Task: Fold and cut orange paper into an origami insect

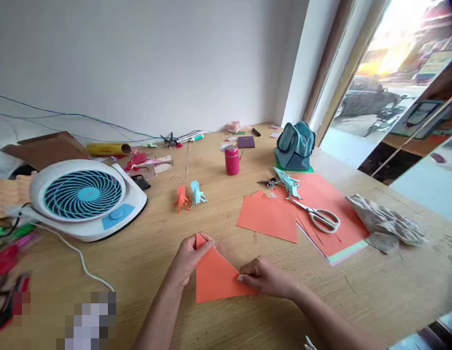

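Note:
An orange sheet of paper [216, 278], folded into a triangle, lies near the table's front edge between my hands. My left hand [191, 255] pinches its upper corner, thumb on top. At the sloping right side, my right hand [264, 278] has its fingers curled and pressed together on the paper's right corner. Beyond the paper stand two folded paper insects, one orange [181, 198] and one light blue [197, 192]. To the right lie a smaller orange sheet [268, 221] and scissors [322, 220] with white handles, resting on larger orange sheets [331, 209].
A white fan [89, 199] stands at left, its cable [80, 257] running forward. A pink jar [232, 160], a teal bag [296, 145], another light blue paper insect [288, 183], keys [269, 183] and grey gloves [386, 221] lie farther back and right.

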